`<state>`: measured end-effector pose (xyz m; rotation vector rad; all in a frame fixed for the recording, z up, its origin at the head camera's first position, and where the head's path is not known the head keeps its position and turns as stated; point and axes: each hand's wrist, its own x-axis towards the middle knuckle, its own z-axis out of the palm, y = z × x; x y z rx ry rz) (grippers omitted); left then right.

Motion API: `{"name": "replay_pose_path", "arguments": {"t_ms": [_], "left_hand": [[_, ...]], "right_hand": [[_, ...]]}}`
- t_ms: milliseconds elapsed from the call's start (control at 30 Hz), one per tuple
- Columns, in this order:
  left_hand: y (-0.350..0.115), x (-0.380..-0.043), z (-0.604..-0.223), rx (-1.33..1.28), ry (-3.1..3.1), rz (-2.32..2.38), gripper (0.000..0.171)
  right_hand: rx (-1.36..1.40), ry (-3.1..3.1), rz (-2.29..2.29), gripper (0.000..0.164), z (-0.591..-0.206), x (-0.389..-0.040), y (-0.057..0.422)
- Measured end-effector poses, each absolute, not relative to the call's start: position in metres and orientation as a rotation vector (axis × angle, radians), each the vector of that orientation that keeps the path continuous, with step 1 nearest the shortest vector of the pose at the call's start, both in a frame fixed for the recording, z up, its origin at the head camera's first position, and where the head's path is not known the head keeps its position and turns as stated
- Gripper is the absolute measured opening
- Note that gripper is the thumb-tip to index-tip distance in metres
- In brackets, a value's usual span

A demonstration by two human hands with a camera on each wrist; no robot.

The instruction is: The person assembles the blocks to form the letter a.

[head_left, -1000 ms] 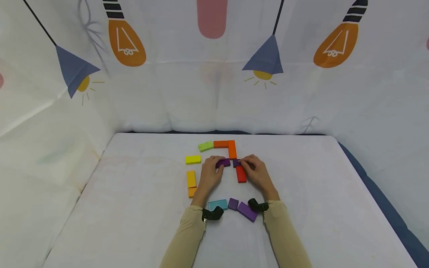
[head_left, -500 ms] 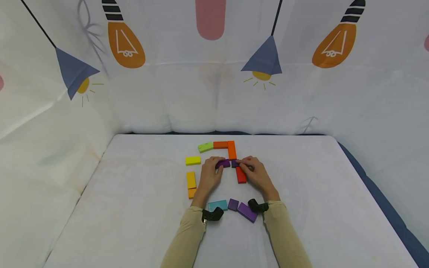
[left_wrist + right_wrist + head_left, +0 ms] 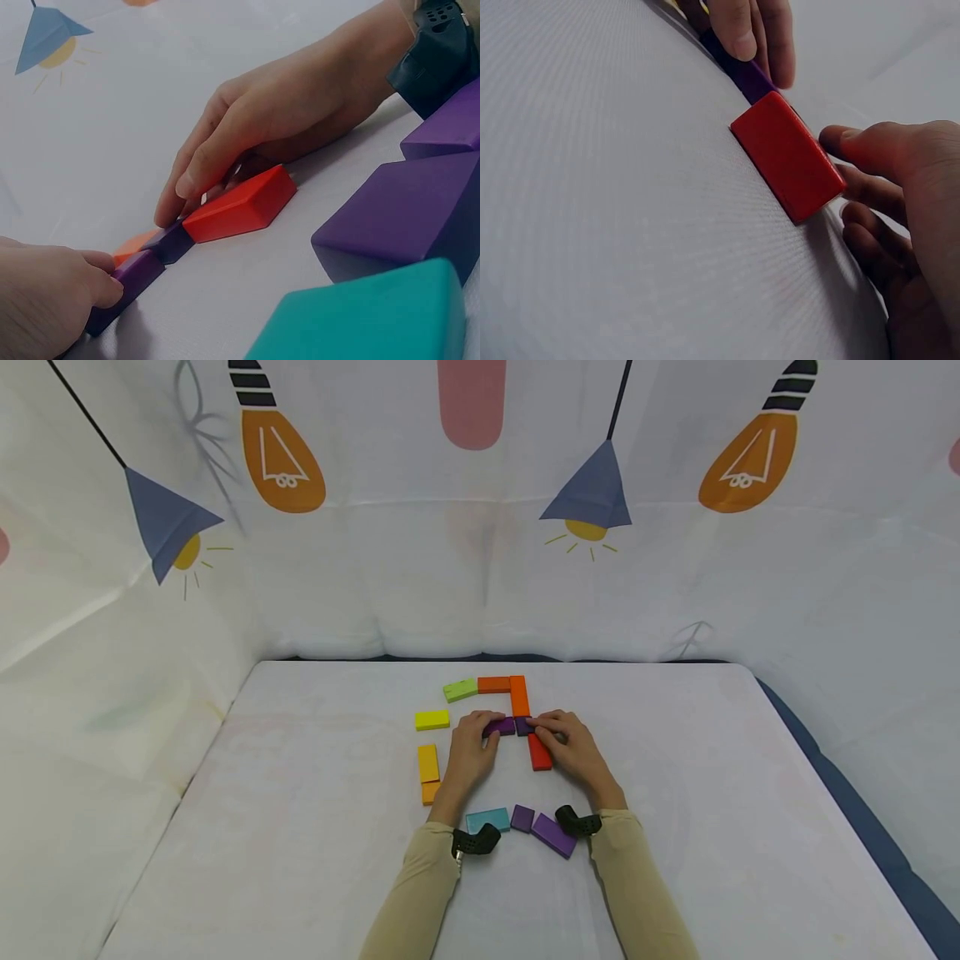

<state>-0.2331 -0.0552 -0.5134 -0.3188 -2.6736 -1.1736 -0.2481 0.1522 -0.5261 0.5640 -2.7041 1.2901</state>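
In the head view my left hand (image 3: 471, 745) pinches a long purple block (image 3: 501, 727) between thumb and fingers, flat on the white table (image 3: 315, 827). At its right end sits a small dark purple block (image 3: 523, 726). My right hand (image 3: 575, 746) touches that small block with a fingertip, the thumb held above a red block (image 3: 244, 206) in the left wrist view. The red block stands against the small one on the near side, and an orange block (image 3: 519, 696) on the far side. From the right wrist view, my right hand (image 3: 900, 202) hides part of the row's outer side.
An orange-red block (image 3: 493, 685) and a light green block (image 3: 461, 690) lie at the back. Yellow blocks (image 3: 432, 720) line the left. Nearer me are a teal block (image 3: 487, 820), a purple square block (image 3: 522, 818) and a purple block (image 3: 553, 836) under the right wrist.
The small dark purple block has slid left, closing in on the long purple block, with my right fingertips following it. My left hand has stayed in place.
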Motion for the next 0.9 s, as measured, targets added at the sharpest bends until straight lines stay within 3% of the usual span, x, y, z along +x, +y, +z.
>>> {"name": "replay_pose_path", "arguments": {"t_ms": [900], "left_hand": [[-0.0567, -0.2337, -0.5151, -0.329, -2.667, -1.207, 0.027]], "right_hand": [[0.589, -2.695, 1.237, 0.025, -0.5259, -0.2477, 0.1508]]}}
